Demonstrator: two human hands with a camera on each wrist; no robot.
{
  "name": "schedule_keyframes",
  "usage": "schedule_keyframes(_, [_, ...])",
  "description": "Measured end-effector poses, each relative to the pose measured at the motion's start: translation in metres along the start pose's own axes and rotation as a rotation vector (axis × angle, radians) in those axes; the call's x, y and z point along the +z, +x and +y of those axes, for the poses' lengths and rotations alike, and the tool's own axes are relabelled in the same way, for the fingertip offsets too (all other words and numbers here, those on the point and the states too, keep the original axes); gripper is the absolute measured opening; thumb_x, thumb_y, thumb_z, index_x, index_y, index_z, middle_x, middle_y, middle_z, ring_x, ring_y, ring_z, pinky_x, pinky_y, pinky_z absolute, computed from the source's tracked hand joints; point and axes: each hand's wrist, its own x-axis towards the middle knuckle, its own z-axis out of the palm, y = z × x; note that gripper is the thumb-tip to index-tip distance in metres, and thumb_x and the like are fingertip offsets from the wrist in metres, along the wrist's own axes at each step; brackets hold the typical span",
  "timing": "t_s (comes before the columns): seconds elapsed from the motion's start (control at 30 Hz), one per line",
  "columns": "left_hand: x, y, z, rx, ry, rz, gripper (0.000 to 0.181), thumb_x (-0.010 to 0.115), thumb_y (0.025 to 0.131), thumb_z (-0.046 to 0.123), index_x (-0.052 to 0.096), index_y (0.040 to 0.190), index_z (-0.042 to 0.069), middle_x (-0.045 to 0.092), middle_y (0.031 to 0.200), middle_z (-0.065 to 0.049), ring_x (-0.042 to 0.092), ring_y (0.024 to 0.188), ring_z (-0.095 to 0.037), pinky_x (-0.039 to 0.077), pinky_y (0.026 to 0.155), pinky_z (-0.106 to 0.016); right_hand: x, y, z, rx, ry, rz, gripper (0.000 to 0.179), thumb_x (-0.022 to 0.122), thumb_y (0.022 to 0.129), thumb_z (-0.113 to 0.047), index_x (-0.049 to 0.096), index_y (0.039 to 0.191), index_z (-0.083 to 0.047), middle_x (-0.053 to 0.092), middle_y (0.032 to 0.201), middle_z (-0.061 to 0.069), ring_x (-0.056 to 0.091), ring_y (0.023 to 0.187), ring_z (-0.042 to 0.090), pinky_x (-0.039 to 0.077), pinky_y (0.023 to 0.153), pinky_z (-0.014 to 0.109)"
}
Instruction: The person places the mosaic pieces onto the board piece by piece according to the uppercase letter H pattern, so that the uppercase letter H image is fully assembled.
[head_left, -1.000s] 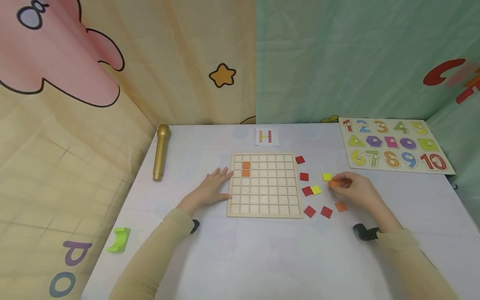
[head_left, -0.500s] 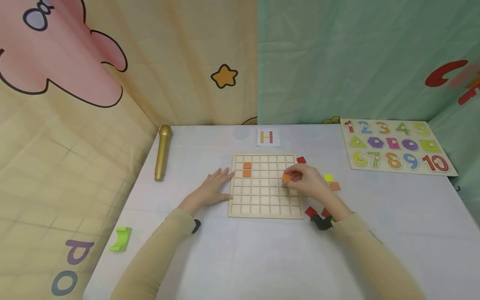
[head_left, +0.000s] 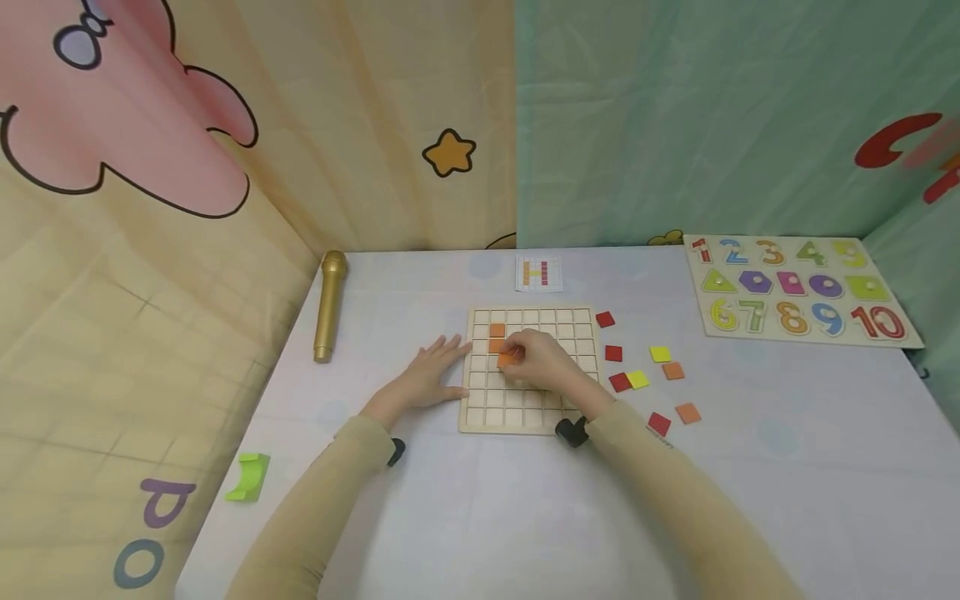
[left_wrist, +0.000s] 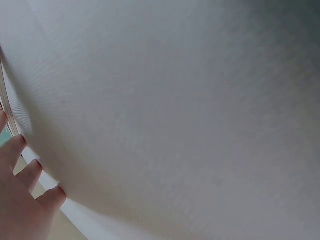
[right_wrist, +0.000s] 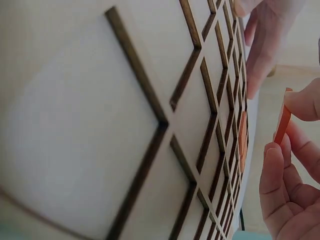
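A wooden grid board (head_left: pixel 555 402) lies mid-table. Two orange tiles (head_left: pixel 497 330) sit in its upper-left cells, one above the other. My right hand (head_left: pixel 542 360) pinches another orange square tile (right_wrist: pixel 283 122) between thumb and fingers, just over the cell below those two. The right wrist view shows this tile tilted and apart from the board. My left hand (head_left: pixel 424 375) rests with fingers spread at the board's left edge, fingertips and thumb touching it or very close. In the left wrist view the left fingers (left_wrist: pixel 30 172) press on the white tabletop.
Right of the board lie several red tiles (head_left: pixel 613 353), two yellow tiles (head_left: pixel 660 354) and two orange tiles (head_left: pixel 687 413). A small pattern card (head_left: pixel 538 273) lies behind the board. A number puzzle (head_left: pixel 798 292), a gold microphone (head_left: pixel 327 307) and a green block (head_left: pixel 248 477) stand farther out.
My right hand has carried an orange tile leftward from the loose tiles to the board's left part. The left hand has stayed at the board's edge.
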Motion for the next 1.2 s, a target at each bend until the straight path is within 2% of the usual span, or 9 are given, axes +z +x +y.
schedule_keyframes(0.37, [0.0,-0.001,0.001,0.003,-0.015,0.001,0.085,0.068,0.091,0.042,0.022,0.158,0.018,0.009,0.167,-0.009,0.001,0.154,-0.035,0.004,0.123,-0.06,0.013,0.02,-0.002,-0.008,-0.068,-0.055,0.025,0.073,0.082,-0.01,0.07,0.106,-0.003,0.065,0.093,0.005,0.055,0.081,0.017,0.049,0.074,0.028])
schedule_keyframes(0.8, [0.0,-0.001,0.001,0.014,-0.013,0.011,0.084,0.068,0.091,0.041,0.024,0.158,0.017,0.01,0.166,-0.01,0.003,0.154,-0.036,0.005,0.122,-0.061,0.016,0.022,-0.007,-0.009,-0.147,-0.041,0.019,0.074,0.084,-0.01,0.07,0.102,-0.005,0.06,0.094,0.005,0.053,0.082,0.018,0.048,0.074,0.029])
schedule_keyframes(1.2, [-0.001,-0.001,0.002,0.003,-0.014,0.0,0.085,0.069,0.09,0.041,0.023,0.158,0.018,0.009,0.167,-0.009,0.002,0.154,-0.035,0.004,0.123,-0.06,0.018,0.022,-0.006,-0.04,-0.136,-0.019,0.014,0.074,0.085,-0.01,0.071,0.098,-0.005,0.062,0.095,0.004,0.053,0.081,0.017,0.048,0.074,0.029])
